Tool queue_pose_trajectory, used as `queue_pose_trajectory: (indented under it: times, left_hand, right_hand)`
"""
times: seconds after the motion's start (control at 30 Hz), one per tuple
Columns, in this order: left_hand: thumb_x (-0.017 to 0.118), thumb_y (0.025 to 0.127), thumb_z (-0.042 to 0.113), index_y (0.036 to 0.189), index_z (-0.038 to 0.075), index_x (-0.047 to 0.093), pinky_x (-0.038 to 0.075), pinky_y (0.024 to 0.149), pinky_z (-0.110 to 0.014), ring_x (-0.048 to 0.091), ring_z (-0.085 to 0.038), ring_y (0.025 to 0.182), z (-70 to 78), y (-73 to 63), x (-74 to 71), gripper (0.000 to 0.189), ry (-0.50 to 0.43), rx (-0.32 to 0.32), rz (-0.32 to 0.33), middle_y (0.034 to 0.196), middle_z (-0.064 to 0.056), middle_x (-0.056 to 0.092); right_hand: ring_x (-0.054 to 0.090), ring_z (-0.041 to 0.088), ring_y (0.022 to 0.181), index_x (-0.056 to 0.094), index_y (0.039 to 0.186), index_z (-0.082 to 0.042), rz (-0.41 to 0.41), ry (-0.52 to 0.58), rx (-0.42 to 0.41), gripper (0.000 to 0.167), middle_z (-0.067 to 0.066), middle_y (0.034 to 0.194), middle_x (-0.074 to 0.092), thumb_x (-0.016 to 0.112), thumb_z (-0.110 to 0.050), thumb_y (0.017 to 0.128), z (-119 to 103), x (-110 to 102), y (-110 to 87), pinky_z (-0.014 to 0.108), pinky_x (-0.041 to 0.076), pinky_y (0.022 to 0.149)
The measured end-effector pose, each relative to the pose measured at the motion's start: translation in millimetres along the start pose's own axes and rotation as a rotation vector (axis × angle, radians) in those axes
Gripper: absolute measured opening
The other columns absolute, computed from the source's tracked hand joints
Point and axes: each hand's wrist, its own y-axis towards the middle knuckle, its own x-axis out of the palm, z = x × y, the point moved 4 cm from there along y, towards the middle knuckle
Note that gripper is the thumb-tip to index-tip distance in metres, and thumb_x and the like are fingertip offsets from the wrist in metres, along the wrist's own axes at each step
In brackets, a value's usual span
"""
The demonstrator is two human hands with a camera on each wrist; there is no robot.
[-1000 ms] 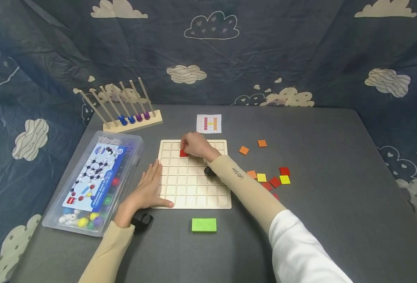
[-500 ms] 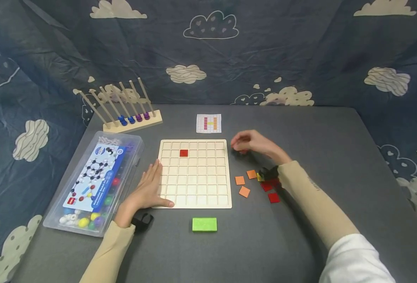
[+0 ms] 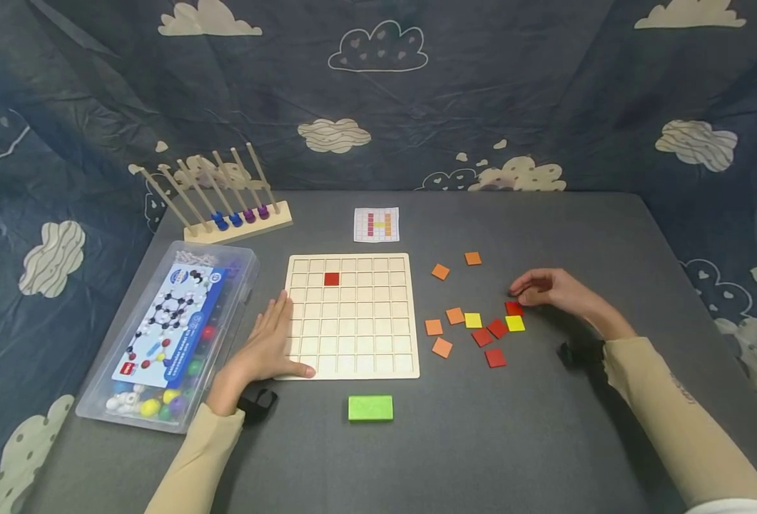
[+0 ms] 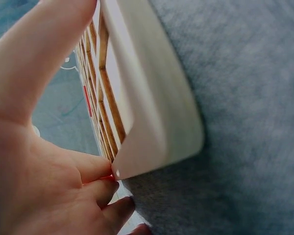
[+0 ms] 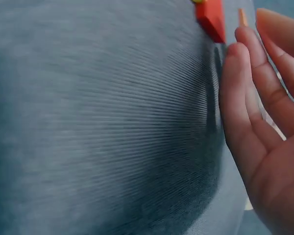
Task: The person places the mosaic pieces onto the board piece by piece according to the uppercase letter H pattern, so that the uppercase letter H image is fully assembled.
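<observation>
A wooden grid board (image 3: pixel 378 310) lies flat, with one red tile (image 3: pixel 332 279) in a cell near its top. My left hand (image 3: pixel 259 346) rests along the board's left side, fingers spread and thumb on the front left corner. In the left wrist view, the fingertips touch the edge of the board (image 4: pixel 171 112). Over on the right, my right hand (image 3: pixel 561 294) is just beside another red tile (image 3: pixel 514 308), fingers loosely bent. The right wrist view shows that red tile (image 5: pixel 210 18) apart from the fingertips, with nothing held. A yellow tile (image 3: pixel 515 324) lies just in front of it.
Several loose orange, red and yellow tiles lie right of the board, among them an orange tile (image 3: pixel 442 348). A pattern card (image 3: pixel 377 225) is behind it, a green block (image 3: pixel 370 408) in front. At left are a plastic case (image 3: pixel 173 335) and a peg stand (image 3: pixel 240 227).
My right hand has left the red tile in the board's cell and swung right, past the orange tiles, to the loose red tile. The left hand stays in place.
</observation>
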Motion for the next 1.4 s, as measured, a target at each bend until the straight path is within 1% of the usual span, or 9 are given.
queue_pose_trajectory:
  times: [0.2, 0.4, 0.5, 0.6, 0.77, 0.9, 1.1, 1.27, 1.4]
  left_hand:
    - [0.086, 0.065, 0.041, 0.145, -0.017, 0.003, 0.002, 0.110, -0.061, -0.006, -0.049, 0.139, -0.7, -0.3, 0.2, 0.128, -0.006, 0.010, 0.005, 0.154, -0.030, -0.009]
    - [0.086, 0.066, 0.040, 0.145, -0.016, 0.003, 0.001, 0.110, -0.060, -0.006, -0.048, 0.139, -0.6, -0.4, -0.1, 0.128, -0.007, 0.009, 0.006, 0.154, -0.029, -0.009]
    - [0.087, 0.066, 0.039, 0.145, -0.016, 0.003, 0.001, 0.110, -0.060, -0.006, -0.048, 0.139, -0.2, -0.2, -0.5, 0.128, -0.007, 0.007, 0.008, 0.154, -0.029, -0.009]
    - [0.087, 0.066, 0.039, 0.146, -0.016, 0.003, 0.001, 0.110, -0.059, -0.006, -0.047, 0.139, 0.0, -0.3, -0.8, 0.128, -0.002, 0.000, 0.004, 0.154, -0.029, -0.009]
    - [0.086, 0.066, 0.039, 0.146, -0.015, 0.003, 0.002, 0.110, -0.059, -0.006, -0.047, 0.139, -0.5, -0.1, -0.8, 0.128, 0.009, -0.008, -0.002, 0.154, -0.029, -0.009]
    - [0.086, 0.066, 0.039, 0.146, -0.015, 0.003, 0.001, 0.111, -0.059, -0.006, -0.047, 0.140, -1.5, 0.8, -0.1, 0.127, 0.010, -0.011, -0.005, 0.154, -0.028, -0.009]
    - [0.086, 0.066, 0.041, 0.146, -0.015, 0.003, 0.001, 0.111, -0.059, -0.006, -0.046, 0.140, -2.1, 2.0, 0.6, 0.128, 0.010, -0.011, -0.010, 0.154, -0.028, -0.010]
    - [0.086, 0.066, 0.041, 0.146, -0.015, 0.003, 0.001, 0.111, -0.059, -0.006, -0.047, 0.140, -2.0, 2.1, 0.0, 0.128, 0.003, -0.011, -0.009, 0.154, -0.029, -0.009]
    - [0.085, 0.067, 0.042, 0.146, -0.016, 0.003, 0.002, 0.110, -0.060, -0.006, -0.047, 0.140, -2.9, 2.0, -0.6, 0.127, 0.005, -0.010, -0.009, 0.154, -0.029, -0.009]
  right_hand:
    - [0.055, 0.023, 0.081, 0.066, 0.104, 0.006, 0.057, -0.135, -0.062, 0.023, 0.012, 0.096, 0.064, 0.068, 0.005, 0.081, -3, 9, -2.5, 0.026, 0.047, 0.068]
    - [0.054, 0.023, 0.080, 0.066, 0.100, 0.007, 0.069, -0.164, -0.046, 0.022, 0.010, 0.089, 0.063, 0.067, 0.008, 0.079, -5, 12, 0.5, 0.025, 0.046, 0.065]
    - [0.054, 0.023, 0.080, 0.065, 0.102, 0.008, 0.049, -0.142, -0.024, 0.021, 0.011, 0.091, 0.063, 0.065, 0.006, 0.081, -5, 10, 2.4, 0.026, 0.047, 0.066]
    - [0.055, 0.022, 0.080, 0.063, 0.106, 0.009, 0.021, -0.081, -0.008, 0.022, 0.012, 0.095, 0.064, 0.062, 0.003, 0.085, -10, 10, 5.5, 0.028, 0.051, 0.069]
    - [0.061, 0.020, 0.084, 0.061, 0.110, 0.009, -0.019, 0.042, -0.031, 0.024, 0.015, 0.100, 0.064, 0.063, -0.002, 0.088, -36, 22, 19.9, 0.032, 0.053, 0.077]
    - [0.062, 0.018, 0.081, 0.061, 0.108, 0.009, -0.061, 0.095, -0.092, 0.023, 0.014, 0.097, 0.065, 0.064, -0.001, 0.088, -68, 45, 44.6, 0.034, 0.054, 0.078]
    - [0.061, 0.018, 0.071, 0.063, 0.103, 0.010, -0.133, 0.148, -0.201, 0.018, 0.013, 0.085, 0.066, 0.063, 0.003, 0.087, -124, 92, 85.5, 0.039, 0.055, 0.073]
    - [0.059, 0.017, 0.067, 0.066, 0.097, 0.008, -0.165, 0.160, -0.231, 0.013, 0.010, 0.079, 0.063, 0.064, 0.004, 0.085, -161, 134, 115.0, 0.035, 0.053, 0.068]
    - [0.059, 0.013, 0.067, 0.068, 0.093, 0.006, -0.170, 0.115, -0.251, 0.011, 0.008, 0.078, 0.063, 0.066, 0.005, 0.082, -183, 164, 129.8, 0.028, 0.053, 0.067]
